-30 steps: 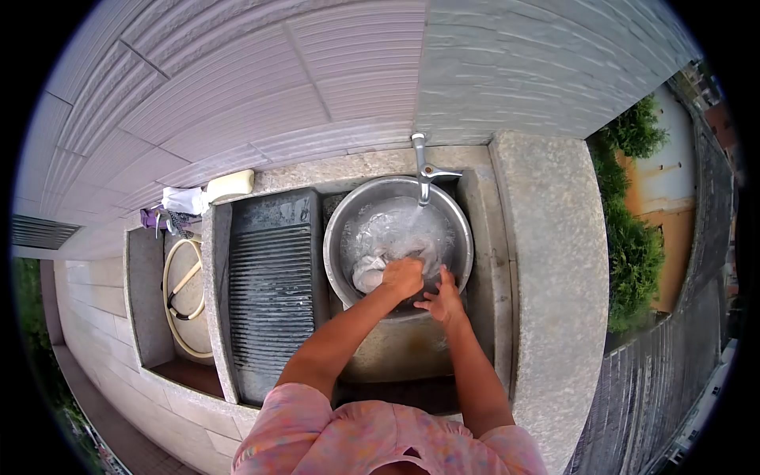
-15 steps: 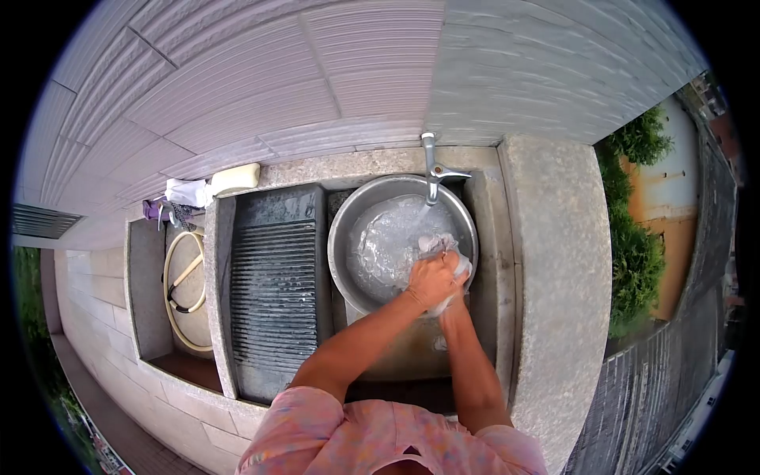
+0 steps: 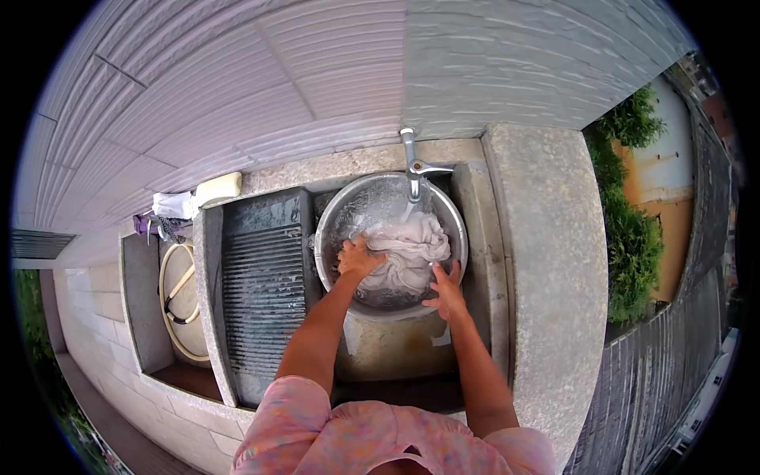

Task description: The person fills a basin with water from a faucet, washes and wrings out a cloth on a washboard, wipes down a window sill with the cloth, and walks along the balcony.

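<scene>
While water runs down from the tap (image 3: 409, 150), a pale wet cloth (image 3: 410, 244) lies bunched in folds inside the round metal basin (image 3: 462, 229). At the cloth's left side is the left hand (image 3: 360, 257), its fingers spread apart, with the thumb side against the folds. The right hand (image 3: 447, 293) is near the lower right side of the cloth, with fingers also apart; whether they touch it, I cannot tell. The basin stands in a stone sink (image 3: 396, 348). Just beside, on the left, is a dark ribbed washboard (image 3: 265, 277). Farther left, a cream hose (image 3: 185, 280) lies coiled in a narrow compartment, and above, a yellowish block (image 3: 218, 188) rests on the ledge.
</scene>
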{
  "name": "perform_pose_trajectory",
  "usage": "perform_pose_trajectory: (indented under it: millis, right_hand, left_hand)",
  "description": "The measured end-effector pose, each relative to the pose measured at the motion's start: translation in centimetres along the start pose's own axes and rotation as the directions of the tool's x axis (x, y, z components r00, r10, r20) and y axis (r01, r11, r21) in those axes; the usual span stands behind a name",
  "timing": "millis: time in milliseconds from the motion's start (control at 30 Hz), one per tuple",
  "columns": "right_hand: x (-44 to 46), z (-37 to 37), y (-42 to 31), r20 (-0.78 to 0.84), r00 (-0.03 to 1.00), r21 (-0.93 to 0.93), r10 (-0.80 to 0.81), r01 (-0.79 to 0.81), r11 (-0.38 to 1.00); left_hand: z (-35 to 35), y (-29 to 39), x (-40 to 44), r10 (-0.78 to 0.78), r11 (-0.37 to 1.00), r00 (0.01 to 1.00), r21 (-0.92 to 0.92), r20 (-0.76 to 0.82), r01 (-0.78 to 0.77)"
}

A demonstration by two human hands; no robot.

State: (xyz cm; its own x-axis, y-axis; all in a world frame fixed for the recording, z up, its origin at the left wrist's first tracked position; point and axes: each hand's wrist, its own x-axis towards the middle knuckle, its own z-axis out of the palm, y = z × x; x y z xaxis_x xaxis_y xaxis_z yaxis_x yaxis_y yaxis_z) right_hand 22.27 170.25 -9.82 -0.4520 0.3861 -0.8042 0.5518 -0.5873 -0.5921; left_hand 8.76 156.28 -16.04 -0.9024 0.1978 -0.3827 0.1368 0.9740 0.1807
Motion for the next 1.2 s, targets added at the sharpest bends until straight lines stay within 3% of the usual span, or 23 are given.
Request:
perform_pose_trajectory:
  millis: [33,67,133,167,233,300,333,367,400,433,467,500,600,633,700,767,833,900,967,1033,1100,1167,1200]
  right_hand:
    - [0.4,0.8,0.1,0.009,0.997,0.068,0.080,-0.081,0.994]
    - [0.9,1.1,0.1,0.024,0.987,0.132,0.158,-0.159,0.978]
    - [2.3,1.1,0.3,0.051,0.981,0.229,0.188,-0.194,0.954]
    - [3.4,1.2,0.7,0.084,0.972,0.326,0.221,-0.236,0.916]
    - [5.5,-0.2,1.5,0.269,0.925,0.279,0.269,-0.342,0.897]
    - [2.9,-0.2,-1.3,0.561,0.794,0.435,-0.233,-0.042,0.900]
    - [2.4,-0.1,-2.1,0.604,0.688,0.514,-0.401,0.047,0.856]
    - [2.6,0.2,-2.3,0.608,0.683,0.511,-0.404,0.053,0.858]
    - [2.5,0.5,-2.2,0.608,0.755,0.524,-0.247,-0.147,0.839]
    - [3.6,-0.1,-1.1,0.725,0.662,0.539,-0.190,-0.372,0.756]
    - [4.7,-0.7,-0.1,0.823,0.553,0.492,-0.128,-0.582,0.647]
    - [5.5,-0.5,1.2,0.825,0.552,0.488,-0.125,-0.582,0.651]
    - [6.2,1.9,4.0,0.476,0.579,0.856,-0.662,-0.133,0.499]
    - [4.5,2.4,3.3,0.478,0.582,0.855,-0.658,-0.138,0.499]
    - [-0.1,2.9,0.2,0.362,0.931,0.680,-0.050,-0.227,0.698]
    - [-0.2,2.2,0.2,0.386,0.911,0.615,-0.143,-0.139,0.776]
    - [-1.2,2.1,-0.6,0.195,0.972,0.411,-0.130,0.040,0.911]
    - [-1.5,1.1,-1.1,0.107,0.990,0.329,-0.087,0.047,0.943]
    - [-0.8,-0.3,-0.5,-0.069,0.984,-0.019,-0.166,0.165,0.986]
    - [-0.3,-1.0,-0.2,-0.055,0.994,-0.009,-0.099,0.099,0.995]
    - [0.0,-0.3,0.0,0.022,1.000,0.005,0.014,-0.014,1.000]
    - [1.0,0.7,0.4,0.097,0.993,0.015,0.067,-0.069,0.998]
    - [1.4,1.1,0.3,0.087,0.987,0.112,0.136,-0.146,0.983]
  left_hand:
    - [1.5,0.2,-0.3,0.006,1.000,1.000,0.000,-0.003,-0.006]
    - [3.5,0.0,-0.2,0.046,0.925,0.992,-0.379,0.118,0.002]
    - [4.1,1.9,-1.6,0.239,0.530,0.930,-0.840,0.278,0.115]
    - [3.3,3.6,-2.9,0.360,0.326,0.880,-0.926,0.309,0.192]
    - [-4.0,7.2,-7.3,0.547,0.219,0.736,-0.917,0.398,0.333]
    - [-5.9,8.9,-10.5,0.656,0.198,0.687,-0.950,0.312,0.243]
    - [-7.2,9.3,-11.7,0.704,0.244,0.669,-0.966,0.238,0.086]
    - [-7.8,9.7,-12.5,0.753,0.276,0.637,-0.958,0.166,-0.077]
    - [-7.0,10.2,-13.0,0.774,0.192,0.613,-0.864,-0.159,-0.466]
    - [-7.0,10.2,-13.0,0.771,0.189,0.616,-0.866,-0.161,-0.462]
    - [-7.1,10.2,-12.7,0.766,0.340,0.611,-0.680,-0.201,-0.650]
    - [-7.2,10.3,-12.3,0.767,0.467,0.596,-0.430,-0.238,-0.773]
    - [-4.8,9.8,-7.0,0.532,0.602,0.704,-0.375,-0.471,-0.705]
    - [-5.2,9.1,-5.3,0.459,0.707,0.788,-0.369,-0.410,-0.604]
    - [-5.3,6.7,-2.4,0.358,0.834,0.877,-0.312,-0.321,-0.455]
    - [-4.4,4.2,-0.7,0.341,0.866,0.895,-0.274,-0.287,-0.418]
    - [-3.2,2.1,0.5,0.268,0.936,0.963,-0.228,-0.031,-0.268]
    - [-1.7,-0.9,2.0,0.177,0.951,0.984,-0.258,0.008,-0.169]
    - [-1.2,-1.7,2.0,0.082,0.957,0.996,-0.284,0.048,-0.065]
    - [-1.3,-2.0,0.8,0.047,0.987,0.987,-0.159,0.153,-0.022]
    - [0.9,-0.8,-0.7,0.013,0.972,0.995,-0.236,0.097,0.010]
    - [5.1,-0.3,-0.4,0.173,0.908,0.974,-0.407,0.148,-0.099]
    - [4.1,0.9,-1.3,0.220,0.728,0.921,-0.683,0.321,0.064]
